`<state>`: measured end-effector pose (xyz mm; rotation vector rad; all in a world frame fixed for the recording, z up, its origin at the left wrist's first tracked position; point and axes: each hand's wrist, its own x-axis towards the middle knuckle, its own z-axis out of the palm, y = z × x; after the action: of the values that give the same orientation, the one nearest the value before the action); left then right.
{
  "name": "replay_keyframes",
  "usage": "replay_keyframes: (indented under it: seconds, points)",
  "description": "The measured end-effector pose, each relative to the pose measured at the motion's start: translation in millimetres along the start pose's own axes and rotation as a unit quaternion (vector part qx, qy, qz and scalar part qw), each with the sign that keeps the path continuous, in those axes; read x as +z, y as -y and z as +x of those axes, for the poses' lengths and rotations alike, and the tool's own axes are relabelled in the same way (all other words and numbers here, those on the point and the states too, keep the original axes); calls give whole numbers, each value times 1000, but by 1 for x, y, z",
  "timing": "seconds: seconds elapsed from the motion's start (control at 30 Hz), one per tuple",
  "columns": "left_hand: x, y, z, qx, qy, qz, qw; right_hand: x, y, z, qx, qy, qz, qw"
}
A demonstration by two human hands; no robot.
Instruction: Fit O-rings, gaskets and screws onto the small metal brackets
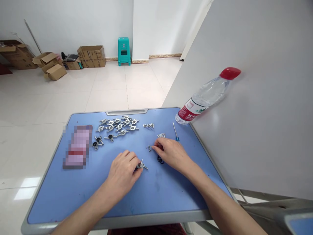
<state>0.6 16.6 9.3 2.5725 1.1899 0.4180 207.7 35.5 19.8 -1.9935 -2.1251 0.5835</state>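
Note:
My left hand [124, 170] rests on the blue tabletop, its fingers closed around a small metal valve [141, 165] with a short stem pointing up. To the right, my right hand [173, 152] has thumb and forefinger pinched together beside a few tiny screws [149, 148]; anything between those fingertips is hidden. Black rubber rings [160, 160] lie partly under that hand. Just beyond it are thin metal plates [161, 135]. Farther back sit small metal levers [148, 125]. Several similar valves [119, 126] form a group at the back left, and a few nearer ones [111, 137] show black round faces.
A blue-handled screwdriver [176, 133] lies at the right, near a red-capped water bottle [195, 106] against the grey panel [264, 124]. A blurred-out flat object [78, 147] is at the left. Cardboard boxes [91, 57] and a green stool [124, 50] stand by the wall.

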Motion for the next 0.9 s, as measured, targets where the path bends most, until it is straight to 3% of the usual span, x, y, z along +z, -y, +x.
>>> replay_keyframes:
  seconds: [0.17, 0.3, 0.9]
  points:
    - [1, 1, 0, -5, 13, -5, 1000, -4, -10, 0, -37, 22, 49, 998]
    - [1, 1, 0, -12, 20, -4, 1000, -13, -14, -2, -28, 10, 79, 996]
    - [-1, -1, 1, -9, 18, -6, 1000, -2, -8, -5, -21, 13, -32, 999]
